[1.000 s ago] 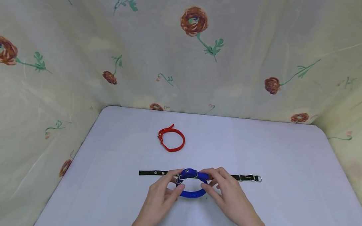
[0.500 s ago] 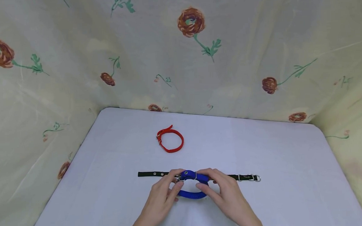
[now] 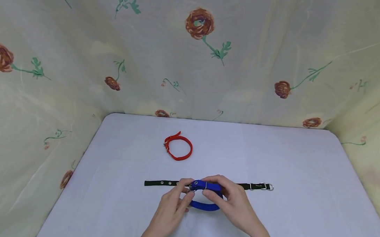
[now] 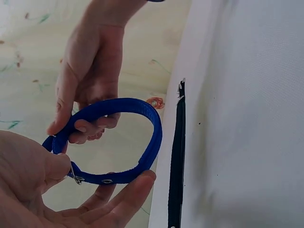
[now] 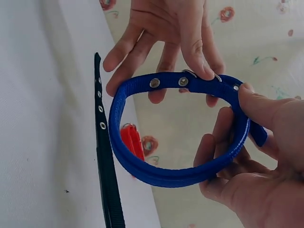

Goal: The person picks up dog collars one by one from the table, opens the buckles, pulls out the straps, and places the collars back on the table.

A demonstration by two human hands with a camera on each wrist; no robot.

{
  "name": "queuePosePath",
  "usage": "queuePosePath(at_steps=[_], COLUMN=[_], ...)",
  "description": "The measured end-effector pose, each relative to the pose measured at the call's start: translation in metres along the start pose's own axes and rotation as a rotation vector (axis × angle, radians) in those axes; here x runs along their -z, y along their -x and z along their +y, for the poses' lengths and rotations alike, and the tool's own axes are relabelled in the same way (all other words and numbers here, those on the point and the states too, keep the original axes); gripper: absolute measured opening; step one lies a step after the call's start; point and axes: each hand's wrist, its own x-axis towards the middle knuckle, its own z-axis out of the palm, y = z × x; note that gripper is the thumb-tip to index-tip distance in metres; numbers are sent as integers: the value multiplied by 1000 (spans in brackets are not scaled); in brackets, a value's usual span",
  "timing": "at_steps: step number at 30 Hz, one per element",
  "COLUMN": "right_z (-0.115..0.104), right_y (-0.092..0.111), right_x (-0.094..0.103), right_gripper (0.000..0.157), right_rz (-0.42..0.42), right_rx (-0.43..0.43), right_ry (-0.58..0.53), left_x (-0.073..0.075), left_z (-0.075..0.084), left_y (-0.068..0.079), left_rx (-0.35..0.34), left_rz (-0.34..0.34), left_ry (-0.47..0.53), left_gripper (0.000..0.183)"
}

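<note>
A blue pet collar (image 3: 205,206), buckled into a loop, is held up between both hands above the table. My left hand (image 3: 168,210) pinches it by the metal buckle and ring, thumb on the near side and fingers behind, as the right wrist view shows. My right hand (image 3: 234,204) pinches the overlapping strap end just past the buckle; in the right wrist view its thumb presses the band (image 5: 166,175) and its fingers curl around it. Metal eyelets show along the blue strap. Behind the hands a black collar (image 3: 256,186) lies stretched out flat, its middle hidden by them.
Farther back on the white table (image 3: 273,150) lies a red collar (image 3: 186,155), buckled into a ring. A flowered curtain (image 3: 247,60) hangs along the back and both sides of the table.
The right thumb has shifted left along the blue collar's strap toward the buckle, and the loop has tilted slightly to the right. The red and black collars lie as before.
</note>
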Motion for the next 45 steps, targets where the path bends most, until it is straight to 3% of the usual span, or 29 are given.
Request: queuePosePath(at_steps=[9, 20, 28, 33, 39, 45], right_z=[-4, -5, -5, -7, -8, -5], right_y=[0, 3, 3, 3, 3, 4], right_x=[3, 0, 1, -1, -1, -1], right_gripper=[19, 21, 22, 24, 21, 20], right_rz=[13, 14, 2, -2, 40, 89], right_rx=[6, 24, 32, -10, -32, 28], right_ry=[89, 191, 181, 112, 69, 37], left_x=[2, 2, 1, -1, -1, 0], left_z=[4, 12, 13, 13, 12, 7], left_y=[-1, -2, -1, -1, -2, -2], left_rx=[-49, -61, -92, -99, -83, -39], left_rz=[33, 147, 207, 245, 217, 159], left_ry=[-51, -27, -16, -15, 95, 239], left_gripper=[38, 32, 24, 22, 19, 18])
